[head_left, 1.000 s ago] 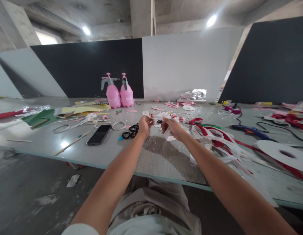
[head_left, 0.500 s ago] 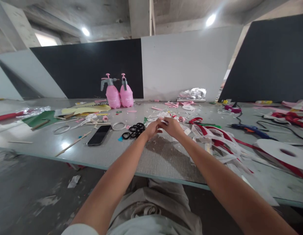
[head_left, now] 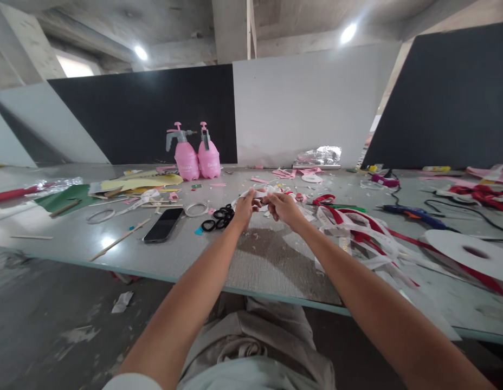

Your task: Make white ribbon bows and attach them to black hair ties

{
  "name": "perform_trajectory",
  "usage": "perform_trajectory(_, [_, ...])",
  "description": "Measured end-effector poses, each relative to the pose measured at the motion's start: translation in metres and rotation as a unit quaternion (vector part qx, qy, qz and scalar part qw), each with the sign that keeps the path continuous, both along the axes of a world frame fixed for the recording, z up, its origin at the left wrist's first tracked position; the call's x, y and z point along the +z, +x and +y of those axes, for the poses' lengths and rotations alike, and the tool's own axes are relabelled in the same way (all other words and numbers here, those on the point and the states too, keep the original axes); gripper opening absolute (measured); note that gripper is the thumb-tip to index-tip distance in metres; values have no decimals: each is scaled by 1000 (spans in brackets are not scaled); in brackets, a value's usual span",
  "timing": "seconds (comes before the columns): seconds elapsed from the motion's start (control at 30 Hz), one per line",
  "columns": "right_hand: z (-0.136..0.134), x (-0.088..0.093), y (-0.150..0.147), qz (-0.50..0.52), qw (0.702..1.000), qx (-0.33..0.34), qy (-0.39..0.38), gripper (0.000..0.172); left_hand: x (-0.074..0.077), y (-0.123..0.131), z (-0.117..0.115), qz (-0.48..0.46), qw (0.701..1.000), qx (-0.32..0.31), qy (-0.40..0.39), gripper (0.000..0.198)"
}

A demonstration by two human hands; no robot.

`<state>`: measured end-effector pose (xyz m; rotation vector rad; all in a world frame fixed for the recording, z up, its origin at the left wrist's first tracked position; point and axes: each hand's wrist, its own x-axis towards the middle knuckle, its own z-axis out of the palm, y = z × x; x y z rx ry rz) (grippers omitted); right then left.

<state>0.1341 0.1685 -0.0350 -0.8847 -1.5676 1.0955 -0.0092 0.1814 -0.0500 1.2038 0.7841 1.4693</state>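
Over the middle of the table, my left hand (head_left: pixel 245 210) and my right hand (head_left: pixel 283 209) work close together, fingers pinched. Between their fingertips runs a short white ribbon (head_left: pixel 259 194), with a small gap between the hands. Just left of my left hand lie several black rings (head_left: pixel 219 218) like hair ties. White and red scraps lie behind my hands and are partly hidden by them. To the right of my right hand is a loose heap of white printed ribbon (head_left: pixel 369 238) mixed with red ribbon (head_left: pixel 359 216).
A phone (head_left: pixel 163 225) and a white ring (head_left: pixel 197 209) lie on the left. Two pink spray bottles (head_left: pixel 198 160) stand behind. On the right are a blue glue gun (head_left: pixel 416 215) and a large white spool (head_left: pixel 471 252). The table's front edge (head_left: pixel 276 297) is near my lap.
My hands have moved slightly apart, my left hand shifting a little left. The white ribbon now shows more clearly between them.
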Motion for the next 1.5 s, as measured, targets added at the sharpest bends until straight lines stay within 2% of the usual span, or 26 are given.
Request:
perform_trajectory(0.17, [-4,3,3,63,997,25,-48,47,2,1,1,15,997,80,13,47])
perform_trajectory(0.33, [-7,6,2,11,999,-9,-39,33,5,-1,0,19,991,125,35,50])
perform_trajectory(0.43, [-7,6,0,-2,999,-12,-41,31,4,-1,0,23,993,113,36,50])
perform_trajectory(0.63, [-6,8,1,3,999,-45,-23,32,-1,3,3,79,996,29,33,36])
perform_trajectory(0.93, [-2,3,7,-48,998,-32,-24,42,-2,1,5,134,984,83,78,33])
perform_trajectory(1.23, [-1,4,4,-80,994,-77,0,49,-1,1,3,140,982,95,80,29])
perform_trajectory(1.3, [-1,6,6,-101,990,-93,24,46,-2,1,4,143,982,93,84,31])
perform_trajectory(1.37, [-1,6,8,-136,980,-123,82,39,-2,1,5,143,983,82,83,35])
perform_trajectory(1.5, [0,5,13,-224,932,-178,221,19,-3,4,2,125,992,16,26,43])
